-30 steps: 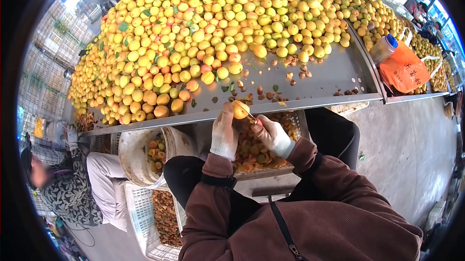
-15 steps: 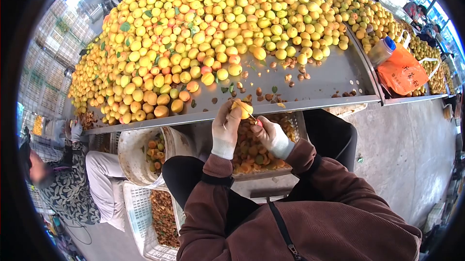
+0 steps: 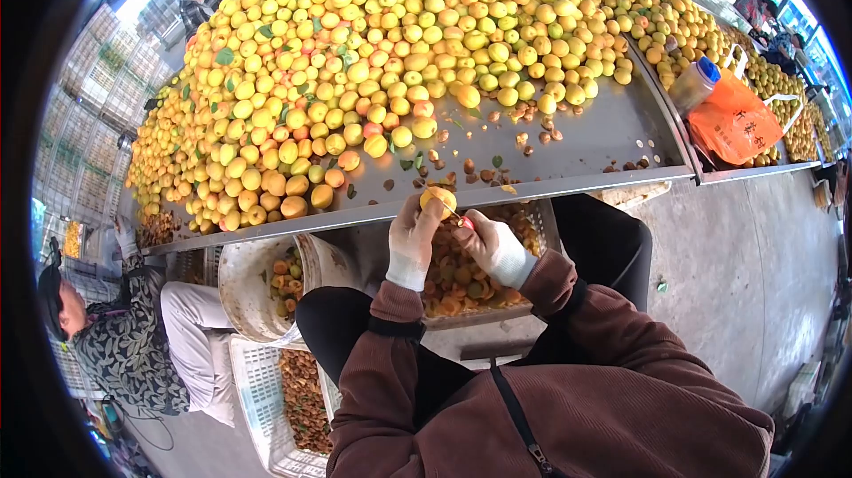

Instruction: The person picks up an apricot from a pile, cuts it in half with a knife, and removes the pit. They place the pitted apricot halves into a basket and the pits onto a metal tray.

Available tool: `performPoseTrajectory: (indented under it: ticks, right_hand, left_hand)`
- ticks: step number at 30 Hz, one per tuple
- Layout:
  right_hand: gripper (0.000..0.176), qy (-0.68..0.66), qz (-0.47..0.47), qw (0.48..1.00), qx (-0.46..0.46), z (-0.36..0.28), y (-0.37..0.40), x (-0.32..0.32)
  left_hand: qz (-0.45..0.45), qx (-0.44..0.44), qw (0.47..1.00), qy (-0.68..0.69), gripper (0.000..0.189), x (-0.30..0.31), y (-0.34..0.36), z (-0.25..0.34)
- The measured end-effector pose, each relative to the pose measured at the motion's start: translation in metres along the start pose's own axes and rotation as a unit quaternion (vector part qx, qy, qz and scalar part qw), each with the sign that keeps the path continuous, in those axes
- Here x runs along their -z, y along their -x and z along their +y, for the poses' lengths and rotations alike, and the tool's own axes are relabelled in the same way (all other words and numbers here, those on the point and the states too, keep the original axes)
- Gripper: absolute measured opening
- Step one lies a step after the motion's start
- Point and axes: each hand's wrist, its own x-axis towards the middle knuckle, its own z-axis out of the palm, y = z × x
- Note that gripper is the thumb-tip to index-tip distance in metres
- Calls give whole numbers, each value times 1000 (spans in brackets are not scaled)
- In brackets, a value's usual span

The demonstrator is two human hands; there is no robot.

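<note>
My left hand (image 3: pixel 411 243), in a pale glove, pinches a yellow-orange apricot (image 3: pixel 436 201) just over the front edge of the metal table (image 3: pixel 599 145). In my gloved right hand (image 3: pixel 497 250) is a small knife (image 3: pixel 466 222) with a red handle. Its thin blade points up and left, meeting the side of the apricot. Below both hands sits a crate (image 3: pixel 484 318) of apricot halves, partly hidden by my gloves and sleeves. A large heap of whole apricots (image 3: pixel 355 79) covers much of the table.
Left of my knees, a white bucket (image 3: pixel 238 287) lies tilted with fruit pieces inside. A white crate (image 3: pixel 256 389) beneath it holds brown pits. At far left sits another person (image 3: pixel 124 345). An orange bag (image 3: pixel 732 123) and a blue-lidded container (image 3: pixel 694 86) rest at the right.
Both hands have stayed close together while the apricot has turned in my left fingers and dropped slightly. The knife blade shows more plainly against it. The person at left has raised their head.
</note>
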Motion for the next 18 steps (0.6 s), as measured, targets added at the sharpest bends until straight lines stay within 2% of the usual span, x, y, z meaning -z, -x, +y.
performPoseTrajectory:
  ticks: [1,3,4,6,7,9,10,12,16,18]
  right_hand:
    - [32,14,-3,1000,1,0,1,0]
    - [32,16,-7,1000,0,-1,1,-2]
    - [32,19,-11,1000,0,-2,2,-2]
    - [31,2,-3,1000,2,1,3,-5]
    - [31,-15,4,1000,4,3,3,-6]
    - [31,-31,13,999,-5,6,3,-9]
    - [31,-47,21,999,-16,8,3,-11]
    - [32,-57,36,998,-18,9,3,-19]
    - [33,-127,46,991,-10,0,-2,-18]
    - [34,-85,30,996,-26,-4,-2,-16]
  left_hand:
    - [-1,1,1000,-1,37,1,1,1]
    - [14,80,996,27,38,2,2,5]
    - [14,80,996,27,38,0,2,8]
    - [57,156,985,38,43,-3,4,15]
    - [56,155,986,37,43,-3,3,12]
    - [6,15,1000,3,49,-2,1,2]
    - [3,14,1000,1,49,-2,-1,-1]
    - [54,-69,996,9,52,-9,-3,-1]
    - [19,-121,991,55,52,-10,1,11]
    - [-5,-108,993,-56,52,0,0,10]
